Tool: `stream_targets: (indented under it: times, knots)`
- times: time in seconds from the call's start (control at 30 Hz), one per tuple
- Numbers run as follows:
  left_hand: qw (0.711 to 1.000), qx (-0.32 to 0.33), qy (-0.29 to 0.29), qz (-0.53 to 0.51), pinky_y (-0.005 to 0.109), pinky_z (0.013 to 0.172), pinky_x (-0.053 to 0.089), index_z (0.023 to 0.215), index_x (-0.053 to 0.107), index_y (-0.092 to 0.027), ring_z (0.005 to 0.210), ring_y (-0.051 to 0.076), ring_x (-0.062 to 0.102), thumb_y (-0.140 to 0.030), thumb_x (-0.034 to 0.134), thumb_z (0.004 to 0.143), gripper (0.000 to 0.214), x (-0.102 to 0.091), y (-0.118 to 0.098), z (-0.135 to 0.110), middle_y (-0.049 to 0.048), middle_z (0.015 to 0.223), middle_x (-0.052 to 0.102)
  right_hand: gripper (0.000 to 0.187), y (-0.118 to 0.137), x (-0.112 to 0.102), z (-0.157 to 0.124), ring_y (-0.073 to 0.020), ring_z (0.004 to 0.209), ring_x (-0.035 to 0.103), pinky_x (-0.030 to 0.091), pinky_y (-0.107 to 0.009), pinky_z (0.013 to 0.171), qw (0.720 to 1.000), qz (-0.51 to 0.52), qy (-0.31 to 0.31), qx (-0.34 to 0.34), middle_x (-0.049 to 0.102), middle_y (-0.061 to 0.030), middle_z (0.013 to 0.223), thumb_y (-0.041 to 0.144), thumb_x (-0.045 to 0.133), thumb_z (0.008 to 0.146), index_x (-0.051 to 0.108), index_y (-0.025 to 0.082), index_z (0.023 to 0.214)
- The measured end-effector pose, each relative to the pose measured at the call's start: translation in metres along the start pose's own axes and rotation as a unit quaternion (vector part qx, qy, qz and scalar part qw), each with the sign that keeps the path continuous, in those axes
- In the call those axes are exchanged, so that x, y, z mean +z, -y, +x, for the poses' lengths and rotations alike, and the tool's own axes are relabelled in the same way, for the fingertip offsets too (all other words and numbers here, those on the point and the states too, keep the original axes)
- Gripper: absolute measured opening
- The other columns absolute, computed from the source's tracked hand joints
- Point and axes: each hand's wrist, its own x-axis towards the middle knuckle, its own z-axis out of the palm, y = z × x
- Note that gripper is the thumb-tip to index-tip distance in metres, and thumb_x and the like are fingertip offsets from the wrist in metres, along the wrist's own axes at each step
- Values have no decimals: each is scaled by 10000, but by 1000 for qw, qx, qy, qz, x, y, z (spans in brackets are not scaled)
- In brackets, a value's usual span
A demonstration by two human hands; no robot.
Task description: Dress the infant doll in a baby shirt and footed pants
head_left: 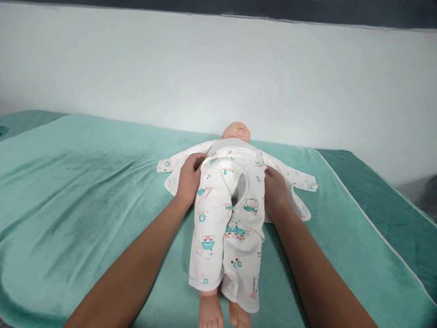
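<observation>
A baby doll (236, 131) lies on its back, head away from me and bare feet (210, 312) toward me. White printed trousers (213, 228) cover its legs up to the waist, with an opening at the crotch. Beneath its body a white shirt (302, 207) lies spread, the sleeves stretched out to both sides. My left hand (189, 180) is closed on the left side of the trousers near the waistband. At the opposite side my right hand (276, 191) grips the trousers near the hip, its fingertips partly hidden behind the cloth.
A light green blanket (85, 182) with some folds at the left lies under the doll. Darker green cloth (382, 200) shows at the right edge. Behind the doll's head rises a white wall (218, 68) with a dark band on top.
</observation>
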Motion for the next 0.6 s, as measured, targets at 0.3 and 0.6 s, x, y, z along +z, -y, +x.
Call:
stream_targets:
  times: [0.3, 0.6]
  knots:
    - [1000, 4, 24, 17, 309, 820, 459, 914, 701, -209, 897, 192, 615, -277, 531, 846, 195, 1, 4, 14, 17, 970, 727, 250, -4, -4, 8, -253, 862, 719, 594, -379, 689, 997, 77, 2, 12, 765, -48, 865, 257, 708, 686, 678, 219, 931]
    - [998, 61, 24, 3, 334, 975, 470, 1057, 674, -225, 1059, 190, 626, -249, 574, 849, 232, 2, 1, 14, 46, 1141, 692, 145, 5, -6, 4, -215, 868, 675, 542, -368, 798, 980, -132, -77, -126, 749, -52, 922, 301, 643, 783, 684, 213, 891]
